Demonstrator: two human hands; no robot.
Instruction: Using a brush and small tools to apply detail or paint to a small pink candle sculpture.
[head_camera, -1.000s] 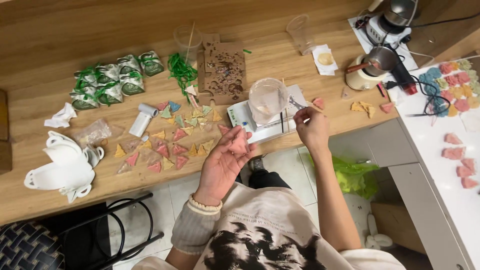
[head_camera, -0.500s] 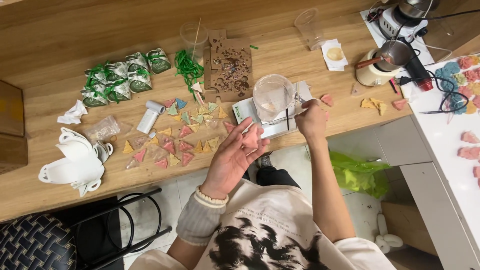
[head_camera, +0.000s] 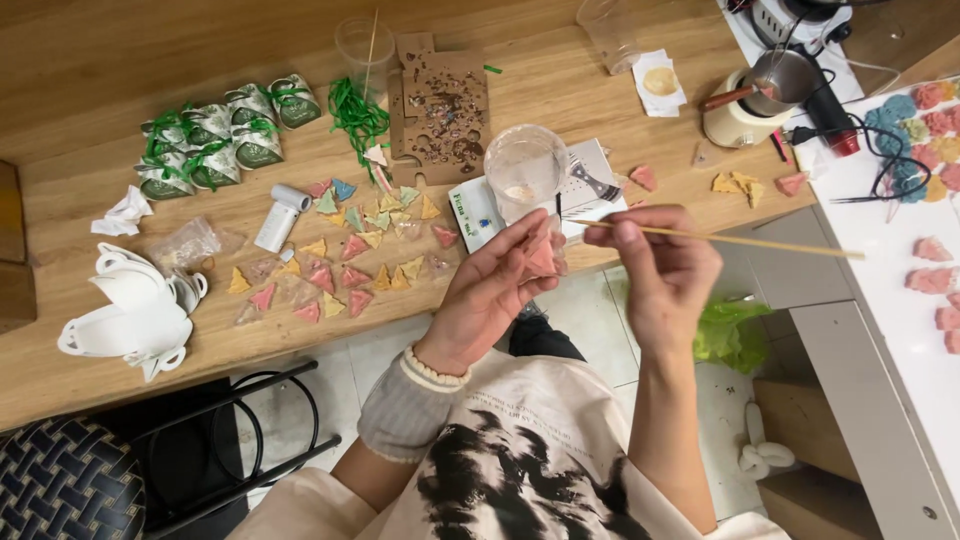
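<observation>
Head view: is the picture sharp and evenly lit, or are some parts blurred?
Head view: light is soft and even, shadows faint; the wooden table and coloured triangles look sharp; the left hand and right hand are slightly soft; the thin stick remains clear.

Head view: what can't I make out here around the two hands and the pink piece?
- Pink triangular piece: mostly covered by the left hand fingers; its full shape is hidden.
- Thin wooden stick: its near end vanishes inside the right hand, so the grip is unseen.
- Clear plastic cup: contents too faint to tell.
- Pink pieces on the white surface: cut off by the right edge.
</observation>
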